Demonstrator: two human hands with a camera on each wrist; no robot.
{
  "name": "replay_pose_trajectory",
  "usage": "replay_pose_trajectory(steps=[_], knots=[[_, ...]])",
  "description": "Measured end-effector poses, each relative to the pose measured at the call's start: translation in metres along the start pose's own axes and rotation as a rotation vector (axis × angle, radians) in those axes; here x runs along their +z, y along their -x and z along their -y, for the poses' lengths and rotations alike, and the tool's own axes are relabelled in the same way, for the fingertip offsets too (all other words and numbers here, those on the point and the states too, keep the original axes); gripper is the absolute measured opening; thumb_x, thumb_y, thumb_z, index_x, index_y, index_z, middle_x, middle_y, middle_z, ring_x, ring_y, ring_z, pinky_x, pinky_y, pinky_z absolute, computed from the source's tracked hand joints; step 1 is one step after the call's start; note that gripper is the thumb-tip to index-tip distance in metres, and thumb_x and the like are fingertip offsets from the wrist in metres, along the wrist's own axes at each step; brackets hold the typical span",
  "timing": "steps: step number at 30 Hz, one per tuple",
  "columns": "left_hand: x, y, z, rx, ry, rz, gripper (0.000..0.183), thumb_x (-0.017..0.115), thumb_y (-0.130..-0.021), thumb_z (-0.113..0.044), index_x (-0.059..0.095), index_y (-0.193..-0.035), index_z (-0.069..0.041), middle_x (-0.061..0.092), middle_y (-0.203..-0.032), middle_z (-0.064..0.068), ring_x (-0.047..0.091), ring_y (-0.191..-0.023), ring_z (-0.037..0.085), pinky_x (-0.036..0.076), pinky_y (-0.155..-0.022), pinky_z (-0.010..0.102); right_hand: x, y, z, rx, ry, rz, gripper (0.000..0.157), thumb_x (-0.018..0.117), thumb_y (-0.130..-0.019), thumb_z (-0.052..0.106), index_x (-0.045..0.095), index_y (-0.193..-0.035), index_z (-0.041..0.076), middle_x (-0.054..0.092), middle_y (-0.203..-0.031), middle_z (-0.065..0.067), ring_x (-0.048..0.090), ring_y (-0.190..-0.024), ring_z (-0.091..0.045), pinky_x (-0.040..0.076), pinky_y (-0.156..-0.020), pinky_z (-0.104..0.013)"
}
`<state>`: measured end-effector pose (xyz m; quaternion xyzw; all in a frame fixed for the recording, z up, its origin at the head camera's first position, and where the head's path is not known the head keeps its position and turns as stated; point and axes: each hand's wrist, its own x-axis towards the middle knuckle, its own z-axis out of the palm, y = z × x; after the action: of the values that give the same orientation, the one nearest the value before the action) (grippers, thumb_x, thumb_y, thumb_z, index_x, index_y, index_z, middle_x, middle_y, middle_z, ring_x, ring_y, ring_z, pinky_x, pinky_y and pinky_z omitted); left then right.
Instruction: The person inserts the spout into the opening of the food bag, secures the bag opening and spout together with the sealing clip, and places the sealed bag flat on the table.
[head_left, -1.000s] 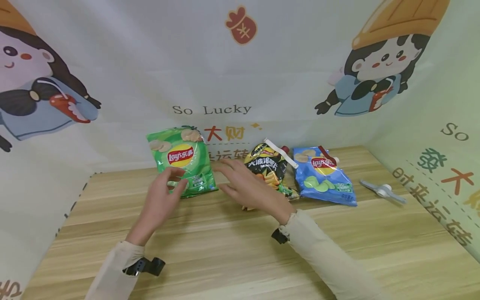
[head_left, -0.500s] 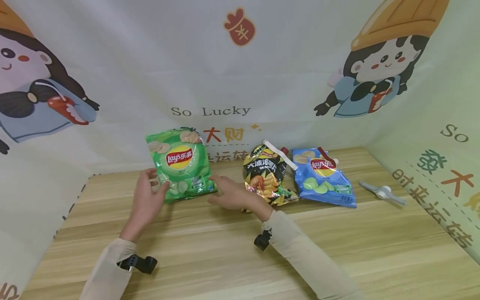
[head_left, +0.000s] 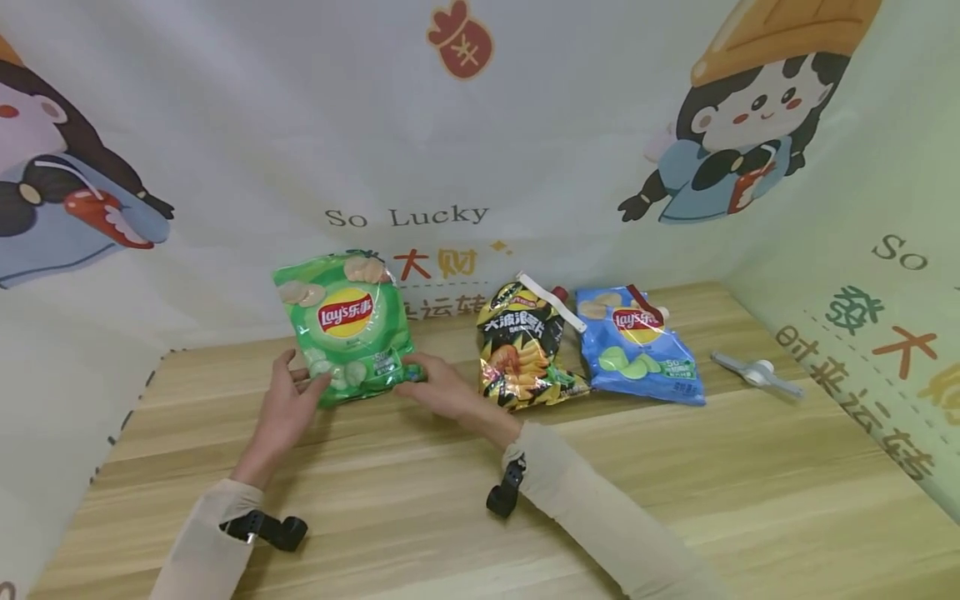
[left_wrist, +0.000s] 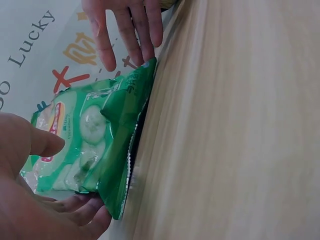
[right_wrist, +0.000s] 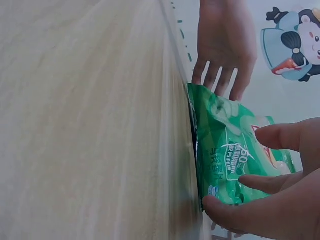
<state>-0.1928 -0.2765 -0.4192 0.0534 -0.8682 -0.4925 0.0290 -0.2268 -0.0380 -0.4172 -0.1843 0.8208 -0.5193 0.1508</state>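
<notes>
A green Lay's chip bag (head_left: 348, 329) leans against the back wall at the left, its lower edge on the table. At its lower left edge is my left hand (head_left: 288, 400), the thumb in front of the bag and the other fingers along its side. My right hand (head_left: 442, 387) is at the lower right corner, fingers extended and touching or almost touching it. In the left wrist view the left thumb (left_wrist: 47, 144) lies over the bag's front without a clear grip. The right wrist view shows right-hand fingers (right_wrist: 265, 184) spread over the green front.
A black chip bag (head_left: 525, 346) with a white sealing clip (head_left: 551, 302) stands right of the green one. Beside it is a blue Lay's bag (head_left: 637, 358) with a dark red clip (head_left: 645, 304). A grey-white clip (head_left: 757, 372) lies farther right on the wooden table (head_left: 600, 483).
My left hand has moved outward from the bag's front to its left edge. My right hand has come down from near the black bag to the green bag's lower right corner.
</notes>
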Motion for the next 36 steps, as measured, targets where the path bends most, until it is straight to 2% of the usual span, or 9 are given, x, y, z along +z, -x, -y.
replay_pose_trajectory(steps=[4,10,13,17,19,22,28,32,36], knots=[[0.001,-0.001,-0.001,0.002,-0.014,-0.008,0.078,0.046,-0.105,-0.03,-0.003,-0.156,0.003,0.04,-0.14,0.037,0.043,-0.132,0.047,0.039,-0.107,0.055,0.001,-0.002,-0.001,0.007,0.017,-0.014,0.056,0.066,-0.094,0.024,0.049,-0.145,0.008,0.048,-0.148,-0.016,0.05,-0.128,-0.031,0.044,-0.104,-0.045],[0.003,-0.001,0.001,0.023,-0.036,-0.056,0.074,0.048,-0.104,-0.025,0.005,-0.155,0.006,0.048,-0.132,0.035,0.05,-0.124,0.045,0.043,-0.102,0.05,-0.002,-0.003,-0.002,0.021,-0.011,-0.007,0.053,0.064,-0.094,0.023,0.052,-0.144,0.011,0.047,-0.148,-0.015,0.049,-0.129,-0.032,0.045,-0.102,-0.047],[0.003,0.0,0.001,0.032,-0.064,-0.061,0.069,0.048,-0.105,-0.028,0.016,-0.152,0.01,0.051,-0.129,0.033,0.053,-0.119,0.042,0.046,-0.096,0.045,-0.003,-0.003,-0.002,0.032,-0.007,-0.003,0.05,0.064,-0.095,0.023,0.054,-0.142,0.01,0.048,-0.148,-0.015,0.056,-0.117,-0.029,0.049,-0.094,-0.043],[0.003,0.001,0.001,0.035,-0.112,-0.052,0.061,0.045,-0.106,-0.034,0.036,-0.144,0.013,0.055,-0.125,0.03,0.055,-0.111,0.035,0.049,-0.085,0.035,-0.005,-0.003,-0.002,0.042,0.011,-0.007,0.042,0.063,-0.095,0.022,0.061,-0.135,0.009,0.055,-0.14,-0.014,0.058,-0.097,-0.02,0.05,-0.081,-0.034],[0.004,0.001,0.0,0.042,-0.124,-0.055,0.057,0.045,-0.106,-0.035,0.043,-0.138,0.012,0.056,-0.122,0.028,0.055,-0.106,0.032,0.048,-0.08,0.031,-0.006,-0.002,-0.002,0.042,0.019,-0.016,0.037,0.064,-0.094,0.021,0.065,-0.129,0.009,0.058,-0.136,-0.013,0.057,-0.097,-0.019,0.05,-0.08,-0.033],[0.004,0.0,-0.001,0.064,-0.129,-0.061,0.05,0.048,-0.105,-0.032,0.048,-0.131,0.011,0.057,-0.114,0.025,0.055,-0.097,0.027,0.048,-0.073,0.027,-0.008,-0.001,0.0,0.031,0.047,-0.037,0.03,0.064,-0.093,0.02,0.069,-0.12,0.008,0.061,-0.13,-0.011,0.056,-0.099,-0.018,0.048,-0.082,-0.031],[0.006,-0.001,-0.002,0.108,-0.144,-0.068,0.034,0.053,-0.104,-0.024,0.053,-0.115,0.008,0.056,-0.098,0.015,0.05,-0.083,0.02,0.045,-0.062,0.026,-0.01,0.002,0.006,-0.012,0.149,-0.062,0.025,0.063,-0.095,0.018,0.067,-0.115,0.004,0.062,-0.127,-0.012,0.059,-0.081,-0.017,0.049,-0.076,-0.03],[0.008,0.0,-0.004,0.136,-0.148,-0.079,0.033,0.054,-0.103,-0.023,0.053,-0.115,0.008,0.057,-0.099,0.017,0.051,-0.084,0.021,0.046,-0.063,0.026,-0.012,0.003,0.01,-0.025,0.21,-0.065,0.026,0.063,-0.095,0.02,0.066,-0.115,0.004,0.062,-0.128,-0.013,0.06,-0.086,-0.019,0.049,-0.08,-0.031],[0.007,0.003,-0.006,0.142,-0.138,-0.072,0.036,0.054,-0.103,-0.023,0.053,-0.12,0.009,0.06,-0.106,0.022,0.056,-0.089,0.024,0.049,-0.066,0.025,-0.015,0.005,0.014,-0.025,0.254,-0.046,0.031,0.063,-0.096,0.024,0.064,-0.12,0.004,0.061,-0.13,-0.014,0.059,-0.101,-0.022,0.05,-0.087,-0.035]])
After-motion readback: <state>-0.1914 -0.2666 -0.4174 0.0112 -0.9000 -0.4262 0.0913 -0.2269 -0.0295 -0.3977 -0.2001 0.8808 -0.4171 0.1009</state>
